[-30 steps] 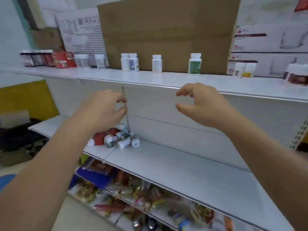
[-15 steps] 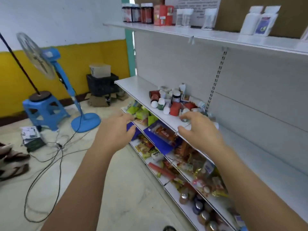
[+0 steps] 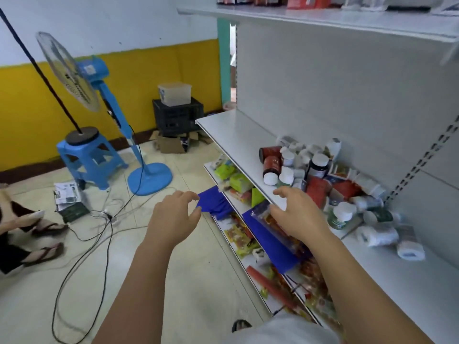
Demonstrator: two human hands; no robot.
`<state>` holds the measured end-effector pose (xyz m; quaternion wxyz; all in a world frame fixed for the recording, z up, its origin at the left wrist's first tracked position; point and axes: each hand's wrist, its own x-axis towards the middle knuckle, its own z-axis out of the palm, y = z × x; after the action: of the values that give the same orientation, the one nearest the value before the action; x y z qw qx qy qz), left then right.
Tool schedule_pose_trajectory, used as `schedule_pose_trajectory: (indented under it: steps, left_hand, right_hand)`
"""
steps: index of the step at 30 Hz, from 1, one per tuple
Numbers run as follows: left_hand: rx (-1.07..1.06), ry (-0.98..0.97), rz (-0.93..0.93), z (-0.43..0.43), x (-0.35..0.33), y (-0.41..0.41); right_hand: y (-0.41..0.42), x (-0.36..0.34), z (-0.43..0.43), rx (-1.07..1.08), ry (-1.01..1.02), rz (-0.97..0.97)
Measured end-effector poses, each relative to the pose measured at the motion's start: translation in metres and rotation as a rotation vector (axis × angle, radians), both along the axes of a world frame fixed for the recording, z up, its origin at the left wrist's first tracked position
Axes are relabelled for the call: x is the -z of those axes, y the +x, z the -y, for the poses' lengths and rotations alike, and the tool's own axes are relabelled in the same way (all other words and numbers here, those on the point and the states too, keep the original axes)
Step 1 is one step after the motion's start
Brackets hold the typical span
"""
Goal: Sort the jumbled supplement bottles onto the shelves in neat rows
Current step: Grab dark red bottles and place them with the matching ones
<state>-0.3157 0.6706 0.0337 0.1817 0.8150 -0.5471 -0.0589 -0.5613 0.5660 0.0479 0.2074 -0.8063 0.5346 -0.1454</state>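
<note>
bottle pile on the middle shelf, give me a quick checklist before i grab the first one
1. Hands free: left hand and right hand hold nothing: ok.
2. Neat rows: bottle pile is jumbled, many bottles on their sides: not ok.
3. Room for a row: middle shelf is bare left of the pile: ok.
4. Nearest bottle reachable: red bottle lies by the front edge, near the right hand: ok.
5. Labels legible for sorting: cannot tell.

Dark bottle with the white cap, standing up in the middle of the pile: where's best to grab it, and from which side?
The dark bottle looks upright, its cap clear on top, while other bottles crowd its sides. So it is probably best gripped round the cap and shoulders, coming down from above. The right hand, open and empty, is nearest.
</note>
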Motion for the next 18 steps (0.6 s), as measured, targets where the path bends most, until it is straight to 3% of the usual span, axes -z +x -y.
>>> schedule_pose_trajectory:
  steps: [9,14,18]
  left_hand:
    - [-0.016,0.096,-0.094,0.139,0.018,0.096]
    - [0.113,0.227,-0.12,0.237,0.035,0.162]
    - [0.328,0.259,-0.103,0.331,0.041,0.206]
  right_hand:
    - [0.098,0.026,0.139,0.021,0.134,0.003]
    - [0.144,0.049,0.205,0.134,0.202,-0.036]
    - [0.174,0.063,0.253,0.342,0.218,-0.029]
